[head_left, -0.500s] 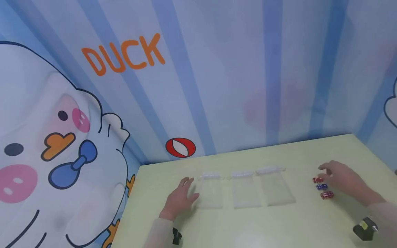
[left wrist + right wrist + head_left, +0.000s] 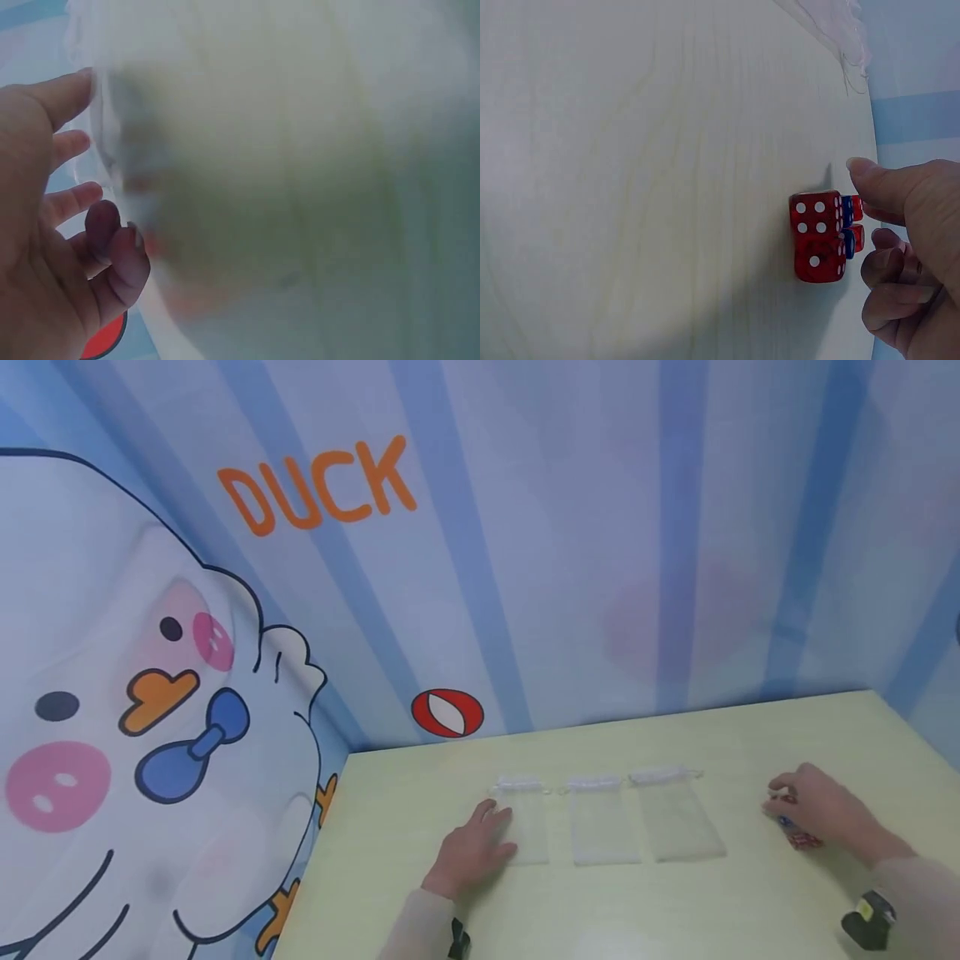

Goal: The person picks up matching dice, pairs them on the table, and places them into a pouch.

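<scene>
My right hand point(image 2: 825, 802) is at the table's right, its thumb and curled fingers around the far red dice point(image 2: 858, 208). Next to these stand blue dice point(image 2: 847, 241), then nearer red dice point(image 2: 817, 234), all in a tight group. Three sheer white drawstring pouches lie flat in a row: the left pouch point(image 2: 532, 831), the middle pouch point(image 2: 604, 827) and the right pouch point(image 2: 681, 822). My left hand point(image 2: 471, 853) reaches over the left pouch's left side, fingers spread and loosely bent. In the left wrist view that hand point(image 2: 37, 240) holds nothing.
The pale wooden table point(image 2: 600, 910) meets a blue striped backdrop point(image 2: 570, 568) along its far edge. A printed duck point(image 2: 247, 735) covers the left side. Black wrist cameras, one point(image 2: 868, 920) on the right sleeve, sit close above the tabletop.
My right hand has come down over the dice, its fingers closing around the far red ones. My left hand has moved right onto the left pouch's edge. The head view has shifted slightly.
</scene>
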{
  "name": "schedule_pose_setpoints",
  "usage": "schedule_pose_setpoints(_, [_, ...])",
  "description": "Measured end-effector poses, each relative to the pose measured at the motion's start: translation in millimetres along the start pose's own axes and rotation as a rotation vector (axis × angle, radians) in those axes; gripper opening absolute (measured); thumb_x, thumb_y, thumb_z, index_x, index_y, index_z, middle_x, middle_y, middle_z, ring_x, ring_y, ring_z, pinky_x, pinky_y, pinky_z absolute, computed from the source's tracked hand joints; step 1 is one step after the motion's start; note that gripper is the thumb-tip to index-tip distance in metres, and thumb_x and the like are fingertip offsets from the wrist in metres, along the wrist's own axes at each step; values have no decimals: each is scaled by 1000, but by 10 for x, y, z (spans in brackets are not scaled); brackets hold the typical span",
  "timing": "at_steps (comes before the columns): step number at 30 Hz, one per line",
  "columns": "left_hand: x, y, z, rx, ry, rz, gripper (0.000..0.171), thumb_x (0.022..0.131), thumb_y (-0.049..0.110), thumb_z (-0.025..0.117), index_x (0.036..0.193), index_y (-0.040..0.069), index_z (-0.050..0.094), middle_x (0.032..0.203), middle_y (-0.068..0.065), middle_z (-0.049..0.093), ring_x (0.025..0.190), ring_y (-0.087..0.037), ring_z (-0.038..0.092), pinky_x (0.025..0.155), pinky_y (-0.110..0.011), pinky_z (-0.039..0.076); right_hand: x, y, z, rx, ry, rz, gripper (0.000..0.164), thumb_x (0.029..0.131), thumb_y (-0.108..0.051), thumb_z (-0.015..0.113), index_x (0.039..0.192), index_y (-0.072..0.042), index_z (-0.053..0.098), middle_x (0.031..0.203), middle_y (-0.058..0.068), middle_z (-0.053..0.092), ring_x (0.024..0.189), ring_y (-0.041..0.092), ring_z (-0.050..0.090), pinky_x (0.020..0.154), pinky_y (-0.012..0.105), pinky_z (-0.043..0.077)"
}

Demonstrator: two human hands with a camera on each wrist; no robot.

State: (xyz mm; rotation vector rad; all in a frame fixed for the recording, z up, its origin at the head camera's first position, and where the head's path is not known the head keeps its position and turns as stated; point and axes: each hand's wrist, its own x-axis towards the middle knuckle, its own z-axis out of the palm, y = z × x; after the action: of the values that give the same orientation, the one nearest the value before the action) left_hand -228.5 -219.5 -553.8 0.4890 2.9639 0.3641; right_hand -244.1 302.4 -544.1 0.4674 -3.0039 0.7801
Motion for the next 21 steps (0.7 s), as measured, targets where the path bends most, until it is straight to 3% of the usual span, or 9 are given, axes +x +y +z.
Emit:
schedule_pose_setpoints(12, [-44,80,-33,16,-17,28,51,98,39,59,144,16,54,153,-12,40,131,-30,49,97,-50,46,22,-24,11,-40,12,-22,9,84,-5,72,87,3,73,78,4,65,68,16,54,67,45,51])
schedule_pose_setpoints(21, [-41,67,-10,0,-9,51,51,99,39,57,145,15,53,154,-14,38,125,-33,54,92,-52,49,3,-62,18,-15,33,39,17,88,-13,69,93,3,72,83,8,57,72,21,50,63,43,47])
